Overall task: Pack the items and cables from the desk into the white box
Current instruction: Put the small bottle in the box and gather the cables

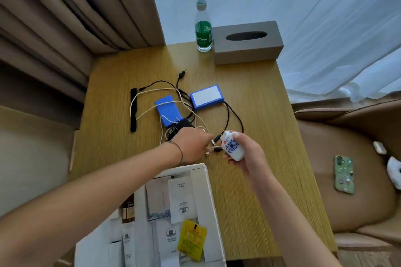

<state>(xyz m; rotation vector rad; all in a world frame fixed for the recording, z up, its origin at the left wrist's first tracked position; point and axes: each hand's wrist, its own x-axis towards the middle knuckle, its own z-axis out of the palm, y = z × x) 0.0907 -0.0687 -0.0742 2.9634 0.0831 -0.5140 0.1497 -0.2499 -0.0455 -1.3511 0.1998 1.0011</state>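
Holding: your right hand (245,154) gripped a small white bottle (233,146) with a blue pattern, fingers curled round it, just above the tabletop (249,97).
Left hand (193,145): it reached to the plug ends of the cables (213,143) beside the bottle; you had the fingers bent toward them, but whether they pinched a plug I cannot tell.
White box (208,197): it lay open at the near edge of the tabletop, under your left forearm, with paper sachets and a yellow packet (191,239) inside.
Cables: black and white leads tangled across the middle of the tabletop, running to two blue packs (207,97) and a black adapter (182,125) by your left wrist.
Black strap (133,110): it lay stretched out left of the tangle.
Far edge: a water bottle (203,28) stood just beside a grey tissue box (247,42).
Right side: a green phone (344,174) rested on the tan chair (347,201).
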